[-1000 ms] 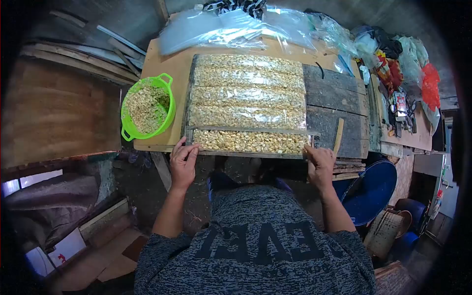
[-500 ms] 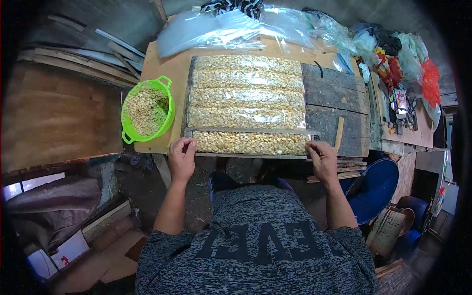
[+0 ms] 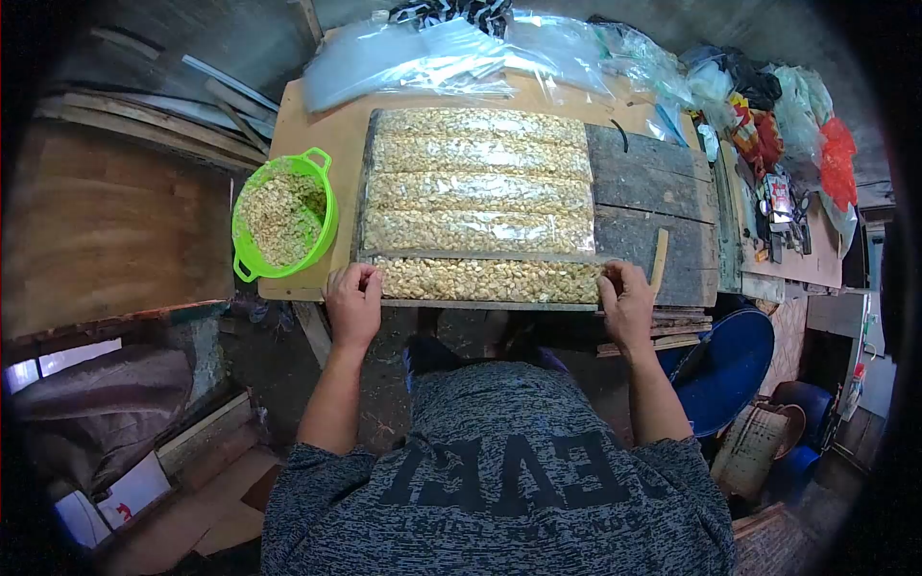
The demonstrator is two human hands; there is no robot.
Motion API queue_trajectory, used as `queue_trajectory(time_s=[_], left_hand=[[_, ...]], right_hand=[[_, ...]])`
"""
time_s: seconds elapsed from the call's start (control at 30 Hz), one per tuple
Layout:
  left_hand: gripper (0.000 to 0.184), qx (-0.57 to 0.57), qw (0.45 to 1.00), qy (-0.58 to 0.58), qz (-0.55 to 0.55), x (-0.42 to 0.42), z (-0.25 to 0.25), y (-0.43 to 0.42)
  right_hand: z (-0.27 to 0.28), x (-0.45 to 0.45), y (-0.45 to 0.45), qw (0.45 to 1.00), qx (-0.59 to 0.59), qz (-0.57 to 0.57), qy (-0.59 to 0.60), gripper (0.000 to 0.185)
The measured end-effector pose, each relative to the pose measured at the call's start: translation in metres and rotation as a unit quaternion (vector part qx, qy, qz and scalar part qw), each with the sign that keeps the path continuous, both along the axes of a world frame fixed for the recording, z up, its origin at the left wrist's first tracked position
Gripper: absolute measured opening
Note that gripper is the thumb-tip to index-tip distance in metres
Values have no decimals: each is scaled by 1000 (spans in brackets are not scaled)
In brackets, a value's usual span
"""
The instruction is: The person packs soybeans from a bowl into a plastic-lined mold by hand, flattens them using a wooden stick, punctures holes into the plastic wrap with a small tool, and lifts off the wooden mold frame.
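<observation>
Left hand and right hand are held at the near edge of the bench, one at each end of a front row of pale pieces. Fingers are curled on both, the thumb brought towards the forefinger; whether anything is pinched cannot be told. The front row is laid along the near edge, left of the near right corner. Dark floor is seen below. The bench is topped by a tan sheet, with weathered dark boards set over its right part. Behind the front row, a narrow dark bar is laid lengthwise, and beyond it clear-covered rows of like pieces are set side by side. The bench is backed by a grey wall; at left, a brown wooden panel is seen.

Near the right hand, a light wooden stick is rested on the boards towards the near right corner. Below that corner a tilted blue drum is placed. By the left edge a green basin is set, part-filled with loose pieces. The far edge is covered by clear plastic sheets. Past the right edge, bags and small items are crowded, a red bag among them; at far left, planks are stacked.
</observation>
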State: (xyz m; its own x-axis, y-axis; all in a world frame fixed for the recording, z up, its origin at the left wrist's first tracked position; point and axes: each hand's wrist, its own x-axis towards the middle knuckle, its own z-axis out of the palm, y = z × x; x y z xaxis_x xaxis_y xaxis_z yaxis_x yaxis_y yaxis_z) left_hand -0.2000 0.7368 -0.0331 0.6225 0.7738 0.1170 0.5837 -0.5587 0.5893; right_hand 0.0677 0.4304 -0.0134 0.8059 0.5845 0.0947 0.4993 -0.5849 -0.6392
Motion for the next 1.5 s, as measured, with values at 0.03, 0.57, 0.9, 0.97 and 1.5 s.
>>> queue_trajectory(time_s=[0.03, 0.57, 0.9, 0.97, 1.5], left_hand=[[8, 4, 1000, -1, 2, 0, 1, 0], [5, 7, 999, -32, -7, -3, -11, 3], [59, 108, 989, 73, -73, -42, -11, -64], [68, 67, 986, 121, -99, -41, -13, -70], [68, -1, 975, 191, -112, -48, -10, -54]], right_hand=[[-5, -1, -1, 999, 11, -29, 22, 19], [1, -78, 40, 942, -118, 277, -146, 48], [-9, -73, 48, 946, -150, 239, -160, 52], [-6, -77, 59, 944, -147, 245, -163, 52], [-1, -123, 217, 880, -117, 441, -131, 50]])
